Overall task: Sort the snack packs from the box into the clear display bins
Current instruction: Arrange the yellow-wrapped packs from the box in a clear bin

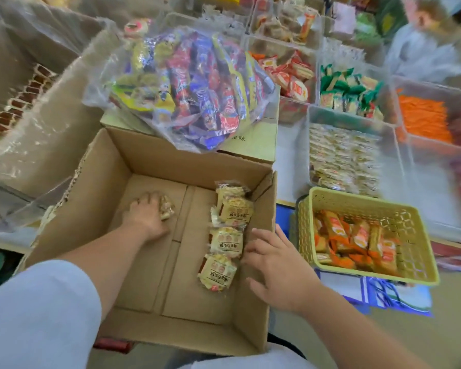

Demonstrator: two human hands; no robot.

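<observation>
Item 1: one open brown cardboard box [149, 166], which stood directly before the person with its flaps raised.

Item 2: four cream-yellow snack packs [226, 235] with dark printed lettering. They lay in a row on the box floor against its right wall.

Item 3: one small pale snack pack [167, 207], which lay on the box floor left of centre, well apart from the row. The left hand [147, 214] reached down into the box, palm down, with its fingers curled round this pack.

The right hand [274, 265] was over the box's right wall with its fingers spread and held nothing. Its fingertips were just beside the nearer packs of the row; whether they touched could not be told.

Item 4: one yellow plastic lattice basket [367, 198], just right of the box, which held orange-wrapped packs [357, 241].

Item 5: one clear plastic display bin [314, 113] beyond the basket, filled with pale packs in rows. Further clear bins behind it held red-and-white packs [290, 73], green packs [349, 91] and orange sticks [423, 118].

Item 6: one clear plastic bag of mixed colourful snacks [192, 83], which rested on a closed pale carton [256, 145] behind the box.
</observation>
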